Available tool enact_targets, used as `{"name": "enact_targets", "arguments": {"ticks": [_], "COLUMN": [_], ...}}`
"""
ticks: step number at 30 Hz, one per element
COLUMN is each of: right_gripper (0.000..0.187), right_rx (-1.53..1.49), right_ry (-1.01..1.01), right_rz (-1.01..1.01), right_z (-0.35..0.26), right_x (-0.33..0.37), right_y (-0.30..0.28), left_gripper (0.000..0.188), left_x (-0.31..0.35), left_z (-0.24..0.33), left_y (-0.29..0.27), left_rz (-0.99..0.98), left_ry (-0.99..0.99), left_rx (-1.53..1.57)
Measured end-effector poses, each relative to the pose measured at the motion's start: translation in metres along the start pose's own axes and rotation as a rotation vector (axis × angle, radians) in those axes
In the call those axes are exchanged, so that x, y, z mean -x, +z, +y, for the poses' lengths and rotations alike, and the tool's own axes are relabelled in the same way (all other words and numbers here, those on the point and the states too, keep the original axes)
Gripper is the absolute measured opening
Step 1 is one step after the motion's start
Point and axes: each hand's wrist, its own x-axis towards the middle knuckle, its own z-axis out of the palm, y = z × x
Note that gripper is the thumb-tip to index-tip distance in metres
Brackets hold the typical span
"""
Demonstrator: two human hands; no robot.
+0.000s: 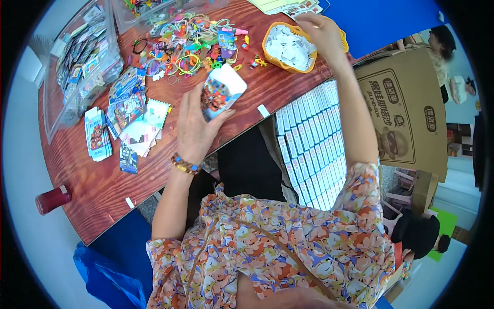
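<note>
A small open-topped cardboard box with a colourful printed front and white flaps is gripped in my left hand, above the table's near edge. Further right, my right hand is over the far edge of a yellow basket full of small white packets. Its fingers are bent together; whatever they may hold is hidden. Behind the box lies a heap of small toys and coloured bands. Flattened boxes and printed cards lie to its left.
A clear bin of cards stands at the far left, another clear tub behind. A carton of packed boxes sits below the table's right edge, beside a large brown carton. A dark red jar stands left. People are at right.
</note>
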Motion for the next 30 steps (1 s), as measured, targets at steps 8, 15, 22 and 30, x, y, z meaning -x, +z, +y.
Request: {"name": "enact_targets", "arguments": {"ticks": [8,15,22,30], "right_gripper": [0.032,0.028,0.036,0.02], "right_rx": [0.516,0.466,0.209,-0.195], "right_ry": [0.432,0.323,0.401,0.152], "right_rz": [-0.046,-0.138,-0.001,0.158], "right_z": [0.129,0.135,0.158,0.074], "right_x": [-0.028,-0.024,-0.028,-0.019], "right_y": [-0.062,-0.056,-0.071,-0.044], "left_gripper": [0.076,0.076,0.077,0.08], "left_x": [0.011,0.012,0.013,0.017], "left_z": [-0.007,-0.005,-0.008,-0.01], "left_y": [-0.016,-0.017,-0.016,-0.02], "left_rz": [0.03,-0.009,-0.006,0.019], "left_ry": [-0.027,-0.035,-0.029,-0.027], "left_rx": [0.07,0.033,0.054,-0.031]}}
